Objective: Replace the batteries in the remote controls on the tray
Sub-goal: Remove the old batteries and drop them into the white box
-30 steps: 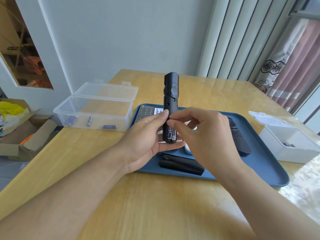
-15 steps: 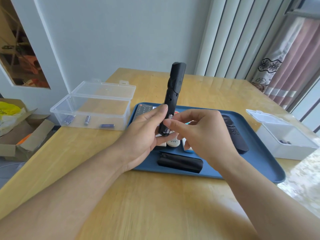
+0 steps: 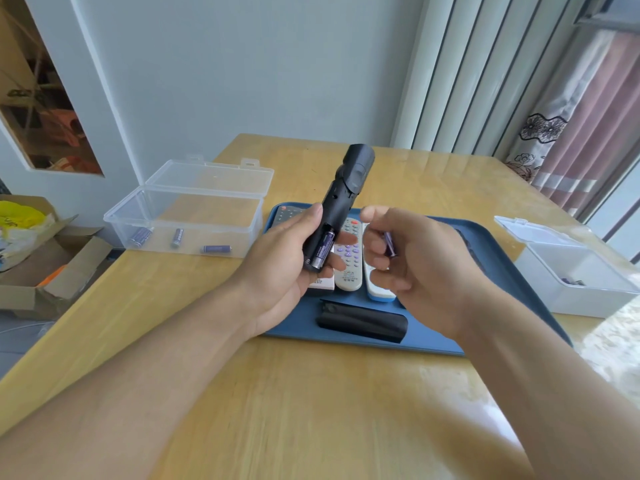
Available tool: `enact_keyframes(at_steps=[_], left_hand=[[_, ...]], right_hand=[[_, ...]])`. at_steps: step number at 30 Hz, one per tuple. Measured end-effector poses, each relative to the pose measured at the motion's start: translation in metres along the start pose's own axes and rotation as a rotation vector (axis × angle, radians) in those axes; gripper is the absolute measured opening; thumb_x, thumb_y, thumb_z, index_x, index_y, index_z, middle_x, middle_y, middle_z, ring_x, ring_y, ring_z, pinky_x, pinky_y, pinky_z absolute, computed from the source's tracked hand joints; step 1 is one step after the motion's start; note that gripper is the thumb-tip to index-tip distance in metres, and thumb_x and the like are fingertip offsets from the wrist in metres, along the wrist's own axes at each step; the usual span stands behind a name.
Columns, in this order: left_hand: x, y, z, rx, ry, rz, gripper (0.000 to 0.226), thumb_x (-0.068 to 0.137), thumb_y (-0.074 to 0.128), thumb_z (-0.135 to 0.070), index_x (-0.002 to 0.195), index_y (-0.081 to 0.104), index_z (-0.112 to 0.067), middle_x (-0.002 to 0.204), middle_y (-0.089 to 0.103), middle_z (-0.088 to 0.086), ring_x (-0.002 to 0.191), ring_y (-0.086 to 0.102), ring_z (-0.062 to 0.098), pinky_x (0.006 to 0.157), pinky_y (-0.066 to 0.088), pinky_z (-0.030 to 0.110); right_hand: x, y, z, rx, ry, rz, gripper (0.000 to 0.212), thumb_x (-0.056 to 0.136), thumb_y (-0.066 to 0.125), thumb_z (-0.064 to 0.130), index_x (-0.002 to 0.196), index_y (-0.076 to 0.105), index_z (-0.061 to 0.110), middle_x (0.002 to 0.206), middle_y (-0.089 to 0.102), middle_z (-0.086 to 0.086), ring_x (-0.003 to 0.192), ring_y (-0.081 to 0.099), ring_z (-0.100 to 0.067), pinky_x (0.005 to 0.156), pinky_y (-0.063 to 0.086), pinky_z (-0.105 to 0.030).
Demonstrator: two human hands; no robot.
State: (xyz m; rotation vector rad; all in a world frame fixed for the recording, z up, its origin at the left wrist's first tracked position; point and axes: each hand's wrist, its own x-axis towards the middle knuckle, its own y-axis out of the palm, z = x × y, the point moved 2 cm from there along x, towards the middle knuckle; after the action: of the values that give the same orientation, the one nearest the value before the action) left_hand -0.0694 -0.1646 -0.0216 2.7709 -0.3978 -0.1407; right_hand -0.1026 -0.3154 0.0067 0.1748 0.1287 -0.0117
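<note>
Right hand [image 3: 412, 261] has pulled away from the black remote [image 3: 337, 209] since a sec ago, now apart from it with a purple battery [image 3: 389, 244] pinched in curled fingers. Remote tilts further over, top end leaning away to the right, held above the blue tray [image 3: 512, 271] – left hand [image 3: 287, 261] wraps its lower end, thumb on the left edge. Its back compartment is open w/ one battery [image 3: 322, 249] seated inside. Below on the tray: two light remotes [image 3: 349, 258] side by side, a black cover [image 3: 362, 322] near the front edge. Clear box [image 3: 187, 209] w/ loose batteries sits left on the bench [image 3: 311, 393], white box [image 3: 575, 271] right.
</note>
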Motion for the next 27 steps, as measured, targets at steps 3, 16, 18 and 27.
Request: enact_keyframes(at_steps=[3,16,18,27], left_hand=[[-0.001,0.002,0.0,-0.039,-0.016,0.01,0.037,0.107,0.043,-0.033,0.12,0.07,-0.011,0.094,0.075,0.007,0.078,0.066,0.02,0.075,0.051,0.029],[-0.002,0.0,-0.005,-0.223,-0.053,0.091,0.034,0.109,0.041,-0.025,0.131,0.063,-0.012,0.092,0.07,0.007,0.075,0.071,0.018,0.063,0.056,0.025],[-0.001,-0.001,-0.004,-0.21,-0.073,0.106,0.034,0.109,0.041,-0.027,0.13,0.063,-0.013,0.093,0.067,0.008,0.077,0.069,0.019,0.067,0.054,0.025],[-0.001,-0.003,-0.002,-0.16,-0.105,0.139,0.037,0.109,0.04,-0.024,0.135,0.062,-0.009,0.1,0.066,0.008,0.075,0.066,0.013,0.061,0.048,0.021]], right_hand=[[-0.001,0.001,-0.001,-0.374,-0.124,-0.003,0.029,0.097,0.046,0.006,0.093,0.073,0.017,0.057,0.051,0.01,0.05,0.036,-0.01,0.043,0.027,-0.019],[-0.004,0.007,-0.008,-1.055,-0.629,-0.036,0.017,0.09,0.074,0.028,0.101,0.078,0.04,0.065,0.048,0.021,0.07,0.054,0.007,0.06,0.03,-0.017],[-0.002,0.004,-0.01,-1.054,-0.652,-0.032,0.015,0.088,0.076,0.032,0.098,0.078,0.043,0.066,0.047,0.018,0.069,0.051,-0.001,0.06,0.031,-0.021],[0.0,0.004,-0.011,-1.161,-0.675,0.008,0.015,0.088,0.073,0.041,0.099,0.077,0.048,0.074,0.051,0.028,0.069,0.049,-0.002,0.059,0.03,-0.023]])
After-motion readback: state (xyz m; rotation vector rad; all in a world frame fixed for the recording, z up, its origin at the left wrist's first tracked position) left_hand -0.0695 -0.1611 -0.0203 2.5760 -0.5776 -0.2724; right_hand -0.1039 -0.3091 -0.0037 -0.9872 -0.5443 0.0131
